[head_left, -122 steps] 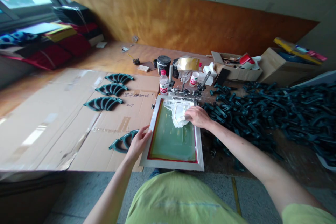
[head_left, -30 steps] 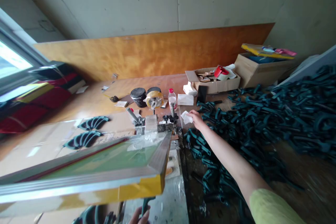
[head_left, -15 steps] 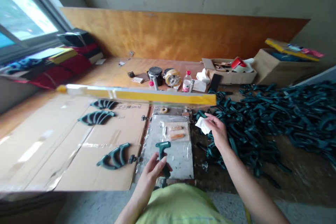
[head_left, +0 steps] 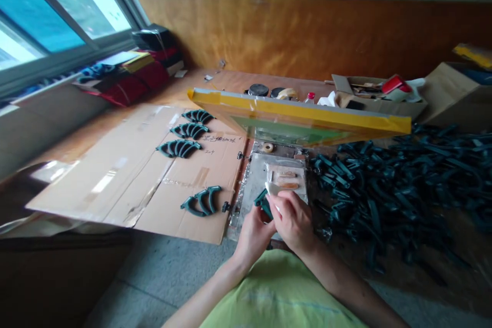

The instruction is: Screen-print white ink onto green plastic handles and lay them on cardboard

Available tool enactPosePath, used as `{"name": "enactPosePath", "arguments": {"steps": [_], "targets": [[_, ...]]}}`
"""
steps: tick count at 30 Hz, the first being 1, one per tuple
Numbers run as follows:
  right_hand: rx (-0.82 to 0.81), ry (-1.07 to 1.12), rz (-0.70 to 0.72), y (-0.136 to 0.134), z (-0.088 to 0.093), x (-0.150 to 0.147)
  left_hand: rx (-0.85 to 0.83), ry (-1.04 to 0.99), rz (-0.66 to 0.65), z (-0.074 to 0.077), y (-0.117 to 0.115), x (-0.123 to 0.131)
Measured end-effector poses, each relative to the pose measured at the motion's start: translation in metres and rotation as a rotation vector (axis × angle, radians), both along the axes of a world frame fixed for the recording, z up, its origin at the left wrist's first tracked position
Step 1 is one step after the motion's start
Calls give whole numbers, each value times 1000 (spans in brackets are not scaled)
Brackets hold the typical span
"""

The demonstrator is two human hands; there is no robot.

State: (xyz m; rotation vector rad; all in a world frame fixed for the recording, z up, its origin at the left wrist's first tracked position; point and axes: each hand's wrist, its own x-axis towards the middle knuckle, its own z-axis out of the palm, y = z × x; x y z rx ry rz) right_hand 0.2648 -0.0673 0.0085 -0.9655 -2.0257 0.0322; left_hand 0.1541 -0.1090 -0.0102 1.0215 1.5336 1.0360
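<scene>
My left hand (head_left: 254, 233) is closed around a dark green plastic part (head_left: 262, 201), held over the near end of the shiny print bed (head_left: 253, 174). My right hand (head_left: 294, 220) pinches a small white cloth (head_left: 273, 188) against the top of that part. The screen frame (head_left: 300, 113), yellow-taped along its edge with green mesh under it, stands tilted up above the bed. Two orange marks (head_left: 286, 179) show on the bed beyond my hands.
A large heap of green plastic parts (head_left: 403, 179) covers the table at right. Small rows of printed parts (head_left: 202, 201) lie on flattened cardboard (head_left: 126, 164) at left. Ink pots, tape, a bottle and open boxes (head_left: 369, 92) stand behind the frame. A window (head_left: 46, 15) is at far left.
The frame, flat under my wiping hand 4 s ago, is now raised. My right hand fetched a white cloth from the back and brought it onto the green part in my left hand.
</scene>
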Motion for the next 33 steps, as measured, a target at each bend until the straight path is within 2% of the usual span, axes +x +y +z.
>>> {"name": "enactPosePath", "arguments": {"steps": [3, 7, 10, 15, 20, 24, 27, 29, 31, 33], "targets": [[-114, 51, 85, -7, 1, -11, 70, 59, 6, -1, 2, -6], [-338, 207, 185, -1, 9, -14, 61, 10, -23, -1, 0, -10], [-478, 333, 168, 6, 10, -13, 72, -54, -45, 0, -1, -10], [-634, 481, 106, 7, 3, -16, 25, 28, -54, 0, -2, -12], [-626, 532, 32, 4, 2, -22, 56, 20, -58, -4, -2, -14], [-559, 489, -52, 18, -3, -18, 40, 9, -75, -5, -2, -10], [-465, 415, -142, 32, -8, -6, 2, -133, -90, -5, -2, -7], [-404, 393, -190, 35, -5, 1, -26, -266, -71, -6, -1, -7], [-351, 388, -186, 29, 4, 2, -40, -370, -60, -7, 1, -6], [-304, 360, -122, 18, 13, -5, -28, -408, -91, -7, 3, -6]]}}
